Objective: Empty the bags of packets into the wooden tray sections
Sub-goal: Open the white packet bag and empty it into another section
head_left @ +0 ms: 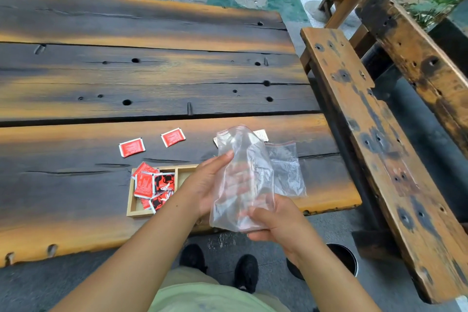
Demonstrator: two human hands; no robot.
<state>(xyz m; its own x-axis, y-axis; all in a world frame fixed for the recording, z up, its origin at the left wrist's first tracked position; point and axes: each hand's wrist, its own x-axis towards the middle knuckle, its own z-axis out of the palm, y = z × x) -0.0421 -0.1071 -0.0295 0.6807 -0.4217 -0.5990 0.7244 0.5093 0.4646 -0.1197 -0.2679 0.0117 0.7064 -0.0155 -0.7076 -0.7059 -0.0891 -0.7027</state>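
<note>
both hands hold one clear zip bag (243, 157) upright over the near edge of the wooden table (152, 83). the left hand (205, 185) clasps the bag's left side, thumb on the front and fingers behind, where they show pink through the plastic. the right hand (278, 223) is curled round the bag's near, lower end and pinches it shut there. the bag's red-lined zip mouth points to the far side.

a second clear bag (288, 167) lies flat and crumpled on the table just right of the held one, partly behind it. a pale packet (262, 134) peeks out at the far side of the held bag's mouth.

the wooden tray (131, 200) sits on the table near its near edge, left of the hands. its left section holds a loose heap of red packets (154, 185), some standing over the rim. the next section to the right is mostly hidden by the left hand and wrist, so what it holds cannot be told.

two more red packets lie on the table beyond the tray, well apart from it: one to the left (132, 147), one further right (173, 137).

a worn wooden bench (367, 134) runs along the table's right side. below, on the grey floor, are black shoes (247, 271) and a dark round bin (347, 258).
</note>
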